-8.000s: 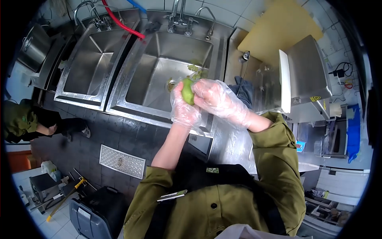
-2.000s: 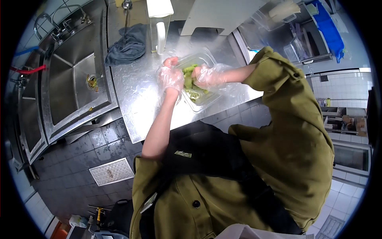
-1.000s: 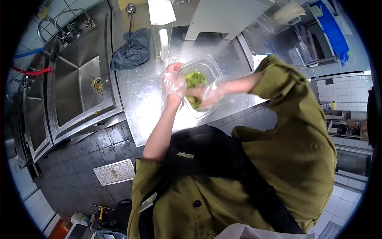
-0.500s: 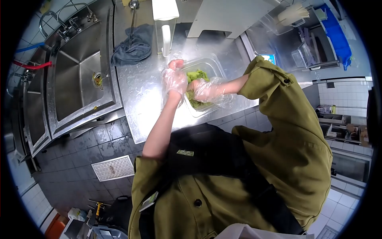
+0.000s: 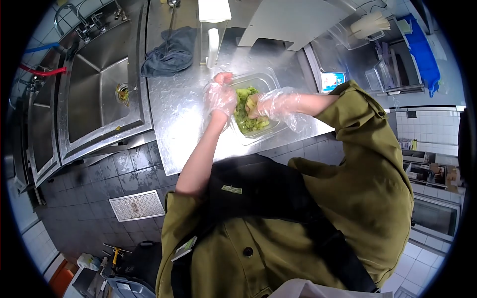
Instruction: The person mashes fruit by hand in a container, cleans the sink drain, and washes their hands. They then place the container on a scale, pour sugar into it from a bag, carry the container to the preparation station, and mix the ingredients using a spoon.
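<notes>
A clear rectangular plastic container (image 5: 272, 79) stands on the steel counter, holding a wet, light-green mass of chopped vegetable (image 5: 243, 119) whose exact kind I cannot make out. My left hand (image 5: 221, 97), in a thin clear plastic glove, is closed on the container's left rim. From the right, my right hand (image 5: 263, 105), gloved the same way, reaches into the container. Its fingers are curled into the greens, and the tips are partly hidden among them.
Behind the container stands a white-topped clear pitcher (image 5: 212, 44) with a white handle. A grey cloth (image 5: 171, 54) lies to its left under a long-handled utensil. The steel sink (image 5: 89, 119) has food scraps at its drain. A grey panel (image 5: 293, 22) rises at the back.
My right hand has shifted slightly right within the container, and the greens look looser and more spread out. My left hand keeps its place at the rim. The camera view has moved slightly.
</notes>
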Demonstrator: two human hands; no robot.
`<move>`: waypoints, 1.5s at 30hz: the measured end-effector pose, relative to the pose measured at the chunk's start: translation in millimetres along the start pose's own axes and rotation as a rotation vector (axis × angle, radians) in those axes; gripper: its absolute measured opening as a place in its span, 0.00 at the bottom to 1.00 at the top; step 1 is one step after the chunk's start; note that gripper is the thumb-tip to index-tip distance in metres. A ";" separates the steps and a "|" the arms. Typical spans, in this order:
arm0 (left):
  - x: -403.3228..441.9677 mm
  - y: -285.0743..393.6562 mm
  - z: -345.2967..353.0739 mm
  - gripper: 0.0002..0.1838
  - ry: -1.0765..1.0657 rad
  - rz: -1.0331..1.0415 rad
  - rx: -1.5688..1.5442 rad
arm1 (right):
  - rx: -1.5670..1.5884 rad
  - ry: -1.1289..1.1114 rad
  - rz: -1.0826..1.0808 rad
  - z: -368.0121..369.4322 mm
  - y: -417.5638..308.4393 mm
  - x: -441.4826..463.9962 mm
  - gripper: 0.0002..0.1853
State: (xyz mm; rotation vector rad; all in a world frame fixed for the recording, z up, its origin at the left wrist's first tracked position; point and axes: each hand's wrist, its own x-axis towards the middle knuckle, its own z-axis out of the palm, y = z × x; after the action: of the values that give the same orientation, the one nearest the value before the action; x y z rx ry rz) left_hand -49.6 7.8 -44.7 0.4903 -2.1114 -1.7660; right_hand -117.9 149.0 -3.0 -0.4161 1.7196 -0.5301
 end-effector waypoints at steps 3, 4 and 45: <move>0.2 -0.2 -0.4 0.20 -0.016 0.004 0.027 | -0.221 0.117 -0.137 5.3 -13.9 -18.8 0.17; 0.4 -0.3 -1.1 0.20 -0.018 0.007 0.030 | -0.254 0.140 -0.217 6.1 -8.3 -11.5 0.17; -48.2 41.6 -26.7 0.08 -0.180 -0.416 -0.531 | 0.452 0.468 -0.727 52.3 -19.3 -4.3 0.14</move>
State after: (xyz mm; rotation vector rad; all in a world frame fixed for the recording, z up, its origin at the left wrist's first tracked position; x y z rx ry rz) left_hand 3.6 14.3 -1.2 0.6673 -1.6105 -2.5797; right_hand -66.0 128.9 2.4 -0.6183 1.7815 -1.6114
